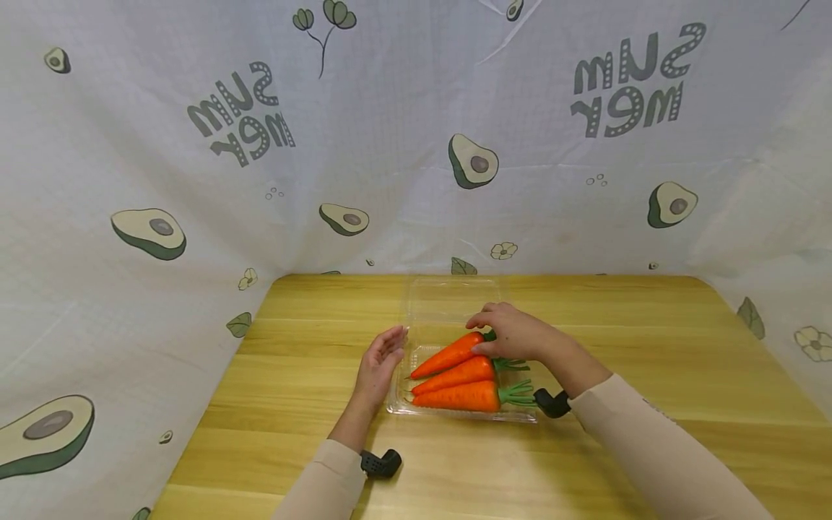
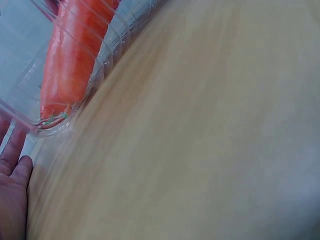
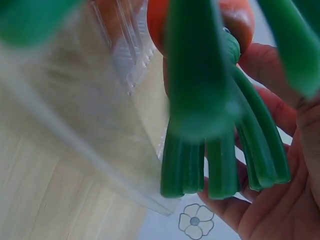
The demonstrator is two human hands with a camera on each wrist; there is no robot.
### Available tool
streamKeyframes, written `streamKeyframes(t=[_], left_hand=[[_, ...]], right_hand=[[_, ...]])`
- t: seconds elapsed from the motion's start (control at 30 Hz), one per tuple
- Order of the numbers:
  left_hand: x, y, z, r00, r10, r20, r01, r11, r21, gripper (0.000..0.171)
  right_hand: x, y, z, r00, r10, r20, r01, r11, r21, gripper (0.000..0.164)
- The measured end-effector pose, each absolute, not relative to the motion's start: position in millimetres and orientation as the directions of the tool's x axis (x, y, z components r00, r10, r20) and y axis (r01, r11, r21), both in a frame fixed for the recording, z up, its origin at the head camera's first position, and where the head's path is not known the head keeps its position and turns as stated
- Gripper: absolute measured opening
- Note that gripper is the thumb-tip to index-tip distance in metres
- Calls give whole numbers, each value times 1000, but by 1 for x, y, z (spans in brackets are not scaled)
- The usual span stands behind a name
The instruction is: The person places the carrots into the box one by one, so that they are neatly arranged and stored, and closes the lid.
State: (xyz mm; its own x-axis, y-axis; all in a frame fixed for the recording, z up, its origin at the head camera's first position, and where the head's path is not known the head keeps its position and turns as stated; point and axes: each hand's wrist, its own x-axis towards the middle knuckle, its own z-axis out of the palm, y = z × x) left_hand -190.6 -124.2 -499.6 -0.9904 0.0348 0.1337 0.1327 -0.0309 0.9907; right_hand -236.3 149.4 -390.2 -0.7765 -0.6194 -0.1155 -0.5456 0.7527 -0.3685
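Observation:
Three orange carrots with green stalks lie side by side in a clear plastic clamshell box point(image 1: 464, 415): a near carrot point(image 1: 458, 396), a middle carrot point(image 1: 455, 375) and a far carrot point(image 1: 448, 355). My right hand point(image 1: 516, 334) holds the far carrot at its stalk end, thumb on the near side and fingers beyond. In the right wrist view, green stalks point(image 3: 222, 170) hide part of that grip. My left hand point(image 1: 379, 365) stands at the box's left wall, fingers loosely extended and holding nothing. Through the ribbed plastic, the left wrist view shows carrot point(image 2: 75, 55) tips.
The box's clear lid point(image 1: 455, 300) lies folded back toward the far edge of the wooden table point(image 1: 299, 361). A white cloth point(image 1: 403, 180) printed with avocados hangs behind and at both sides. Each wrist wears a small black camera point(image 1: 382, 464).

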Motion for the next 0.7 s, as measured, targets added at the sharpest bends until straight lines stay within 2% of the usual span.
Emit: streamKeyframes(t=[0.43, 0.7], left_hand=[[-190, -122, -500, -989, 24, 146, 144, -63, 988, 44], [-190, -125, -499, -988, 24, 153, 150, -92, 984, 46]], right_hand=[[-238, 163, -381, -812, -569, -134, -462, 765, -449, 47], [-240, 186, -379, -865, -500, -49, -406, 751, -520, 47]])
